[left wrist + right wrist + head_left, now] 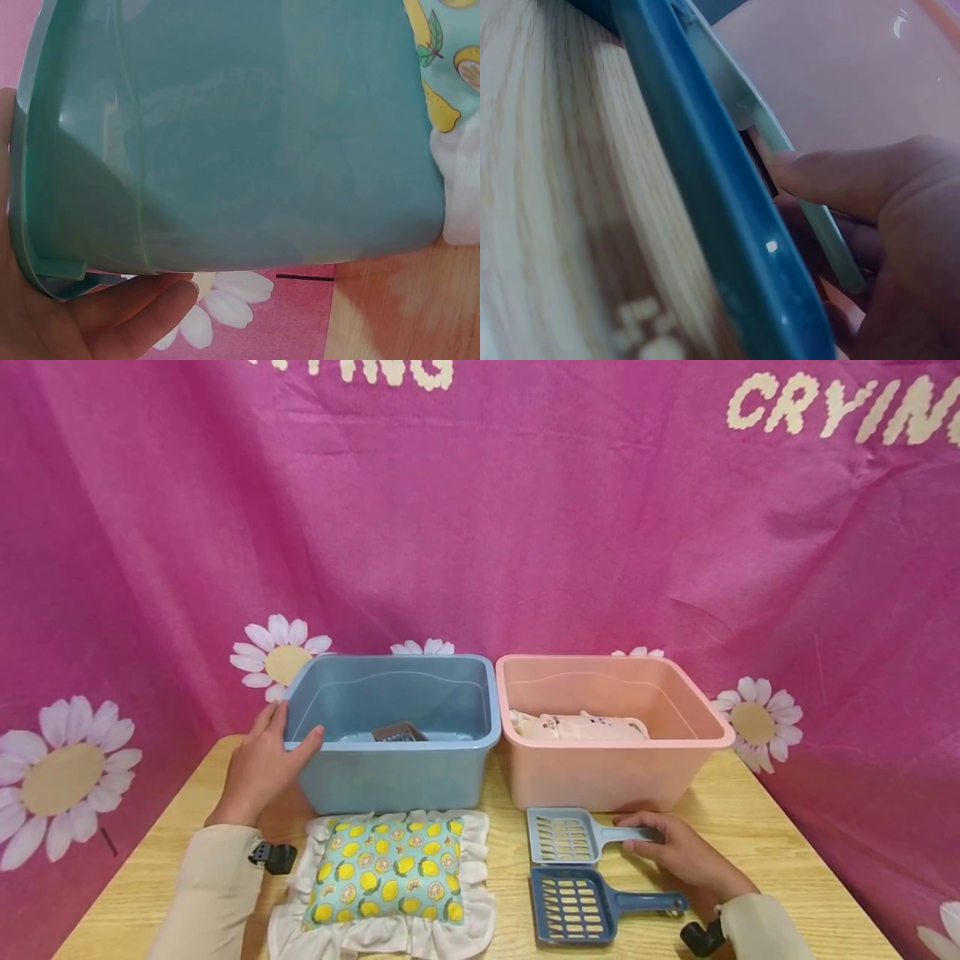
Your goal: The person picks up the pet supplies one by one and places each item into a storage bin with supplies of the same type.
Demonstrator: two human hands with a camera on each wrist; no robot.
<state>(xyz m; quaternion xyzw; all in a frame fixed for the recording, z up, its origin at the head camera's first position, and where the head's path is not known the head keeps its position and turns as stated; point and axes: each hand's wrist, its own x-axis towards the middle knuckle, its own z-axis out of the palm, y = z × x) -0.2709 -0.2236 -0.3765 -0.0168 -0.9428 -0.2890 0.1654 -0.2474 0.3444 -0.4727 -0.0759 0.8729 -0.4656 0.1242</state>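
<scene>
My left hand [262,766] grips the left front corner of the blue plastic bin [390,777], thumb on the rim and fingers along the side. In the left wrist view, fingertips [176,296] curl under the lip of that bin. At the right, my right hand [686,852] pinches the handle of a light blue litter scoop [564,837], which lies flat before the pink bin. Thumb and fingers close round this handle [826,232] in the right wrist view. A dark blue litter scoop [573,906] lies just nearer than it. Inside the blue bin rests a grey slotted scoop [399,732], partly hidden by the front wall.
Beside the blue bin stands a pink plastic bin [600,777], holding a pale printed cushion [581,727]. A lemon-print cushion [397,872] with white ruffles lies in front of the blue bin on the wooden table [750,810]. Behind hangs a magenta cloth [480,527] with daisies.
</scene>
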